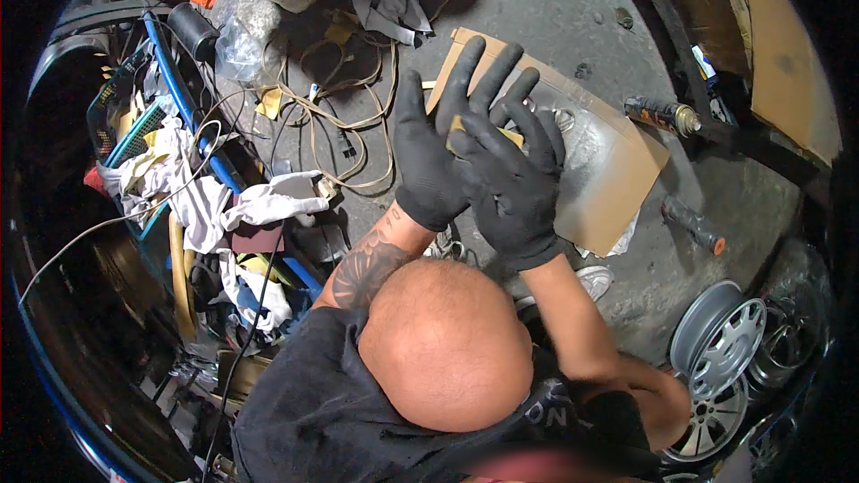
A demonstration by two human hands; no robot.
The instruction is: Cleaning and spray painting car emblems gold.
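Both my hands wear black gloves and meet in front of me, above the floor. My left hand [428,161] is open, its fingers stretched up and apart. Across its palm side lies my right hand [512,201], the fingers bent together over a small, flat-looking yellow piece [457,129]. Only bits of that piece show beside and between the fingers, so its kind is unclear. Below the hands, a sheet of brown cardboard [617,188] lies on the floor, with clear plastic [586,148] on it. My tattooed left forearm [371,264] and bare right forearm [573,309] reach forward.
Tangled cable [362,130] lies left of my hands. White rags [192,192] hang over a blue bar [170,67] beside crates. To the right are a spray can [660,114], a dark cylinder with an orange end [693,225] and stacked wheel rims [716,340].
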